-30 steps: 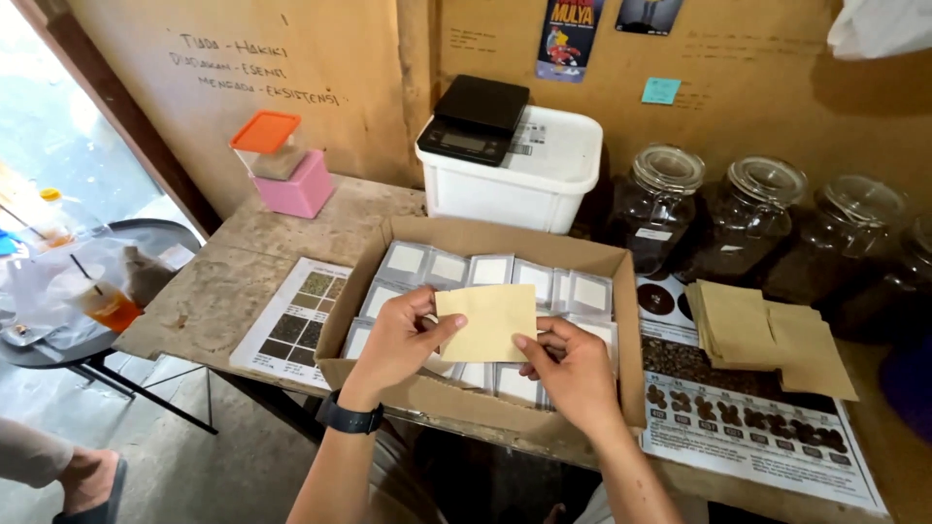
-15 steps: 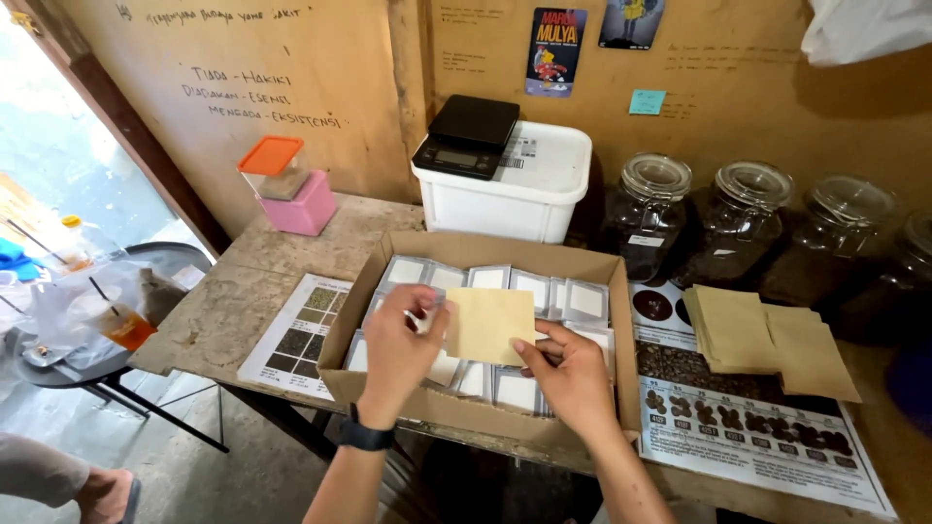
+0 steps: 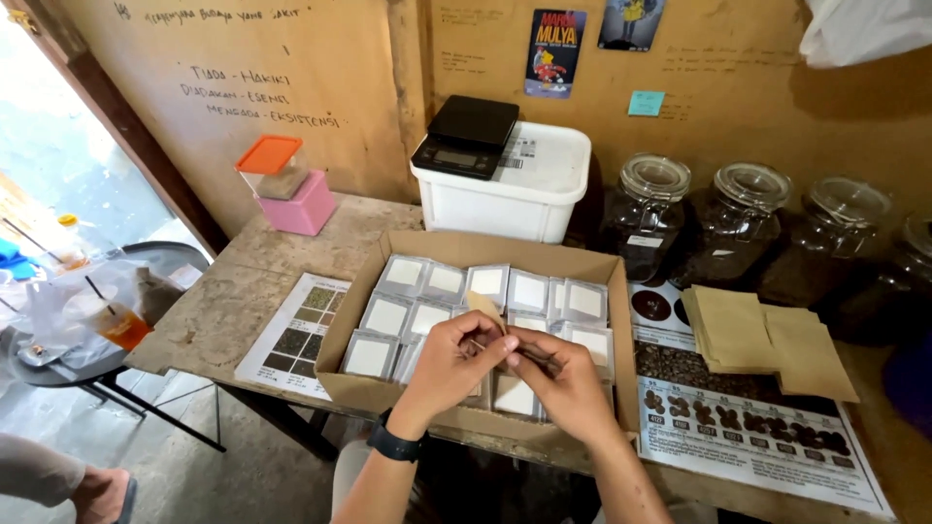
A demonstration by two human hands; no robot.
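1. The left hand (image 3: 454,361) and the right hand (image 3: 563,374) met over the front half of a shallow cardboard box (image 3: 388,393); both were closed in a pinch on a small tan paper envelope (image 3: 484,307).
2. The envelope stood tilted and nearly edge-on between the fingertips, so only a narrow strip of it showed above the left thumb; it hung just above the packets, and whether it touched them could not be told.
3. The left wrist wore a dark watch (image 3: 394,447); both forearms came up from the bottom edge of the view.
4. The box lay on a worn wooden table (image 3: 291,247) and held rows of flat silver packets with white labels (image 3: 449,280), packed side by side.
5. A printed chart (image 3: 291,335) lay flat just to the left of the box, partly tucked under it; a second chart with pictures of dark beans (image 3: 748,427) lay to the right.
6. A loose stack of tan envelopes (image 3: 757,340) rested on that second chart, well apart from the hands.
7. Behind the box stood a white plastic tub (image 3: 524,189) with a black scale (image 3: 468,134) on its lid; to its right stood a row of glass jars (image 3: 650,209) filled with something dark.
8. At the table's far left corner sat a clear container with an orange lid (image 3: 270,163), stacked on a pink tub (image 3: 303,206).
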